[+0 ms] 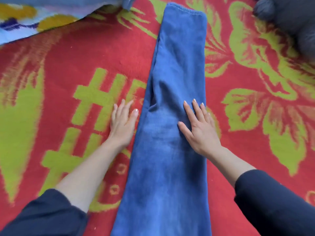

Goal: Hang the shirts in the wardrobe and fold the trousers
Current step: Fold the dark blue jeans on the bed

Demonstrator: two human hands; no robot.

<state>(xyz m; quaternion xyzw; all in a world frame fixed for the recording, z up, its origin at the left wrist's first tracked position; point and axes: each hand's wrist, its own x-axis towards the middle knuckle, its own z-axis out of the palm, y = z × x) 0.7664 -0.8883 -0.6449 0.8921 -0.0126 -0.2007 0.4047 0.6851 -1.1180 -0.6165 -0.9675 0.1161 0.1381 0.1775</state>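
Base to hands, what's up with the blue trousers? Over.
Left hand flat on blanket beside trousers. Right hand flat on them. Trousers stretched out long. Nothing else on them.

A red blanket (56,53) with a green pattern covers the whole view. In the middle the blue trousers (170,116) lie flat on it, running from near to far. At the far left lies a light patterned cloth (20,23), and at the far right a dark garment (293,19). The left hand (122,123) rests flat on the blanket, just beside the left edge of the trousers.

Both hands (123,123) (199,130) flat, fingers (188,109) straight
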